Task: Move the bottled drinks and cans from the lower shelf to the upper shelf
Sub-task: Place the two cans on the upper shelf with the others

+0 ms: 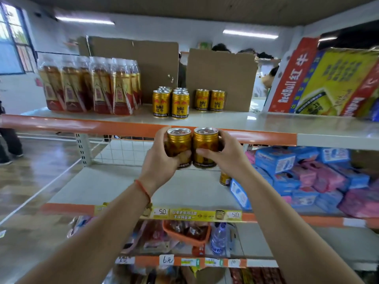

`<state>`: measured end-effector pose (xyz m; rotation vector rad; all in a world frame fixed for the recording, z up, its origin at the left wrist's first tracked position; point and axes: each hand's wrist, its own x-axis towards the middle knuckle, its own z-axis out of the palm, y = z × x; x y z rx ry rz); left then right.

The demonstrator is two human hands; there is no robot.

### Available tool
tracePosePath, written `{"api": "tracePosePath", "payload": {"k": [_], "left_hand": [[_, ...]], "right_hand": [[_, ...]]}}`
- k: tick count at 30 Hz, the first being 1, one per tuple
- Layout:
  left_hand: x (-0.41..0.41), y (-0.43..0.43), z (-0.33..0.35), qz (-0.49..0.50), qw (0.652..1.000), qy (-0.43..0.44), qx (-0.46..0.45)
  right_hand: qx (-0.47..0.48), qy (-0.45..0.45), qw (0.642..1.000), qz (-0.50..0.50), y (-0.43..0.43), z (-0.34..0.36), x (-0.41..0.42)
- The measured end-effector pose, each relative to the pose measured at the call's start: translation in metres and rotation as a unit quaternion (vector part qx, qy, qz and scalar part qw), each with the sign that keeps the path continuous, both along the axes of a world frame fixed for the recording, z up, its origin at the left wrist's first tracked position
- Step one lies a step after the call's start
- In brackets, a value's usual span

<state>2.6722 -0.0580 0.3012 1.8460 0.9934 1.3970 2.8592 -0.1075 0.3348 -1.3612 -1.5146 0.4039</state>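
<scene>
My left hand grips a gold can and my right hand grips a second gold can. Both cans are upright, side by side, raised in front of the upper shelf's orange edge. On the upper shelf stand several gold cans: a front group and a pair further back. Shrink-wrapped packs of bottled tea sit at its left. One more gold can remains on the lower shelf, partly hidden behind my right wrist.
Red Bull cartons lean on the upper shelf's right. Brown cardboard sheets stand behind the cans. Blue and pink packets fill the lower shelf's right. An orange basket and water bottle sit lower down. A person's legs are at far left.
</scene>
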Motion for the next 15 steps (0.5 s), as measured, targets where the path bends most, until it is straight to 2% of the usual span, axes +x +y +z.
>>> {"api": "tracePosePath", "payload": {"k": [6, 15], "left_hand": [[0.021, 0.014, 0.065, -0.027, 0.999, 0.010, 0.020], [0.088, 0.090, 0.127, 0.005, 0.997, 0.071, 0.015]], "right_hand": [[-0.010, 0.013, 1.000, -0.014, 0.009, 0.060, 0.022], [0.005, 0.032, 0.994, -0.106, 0.082, 0.111, 0.075]]}}
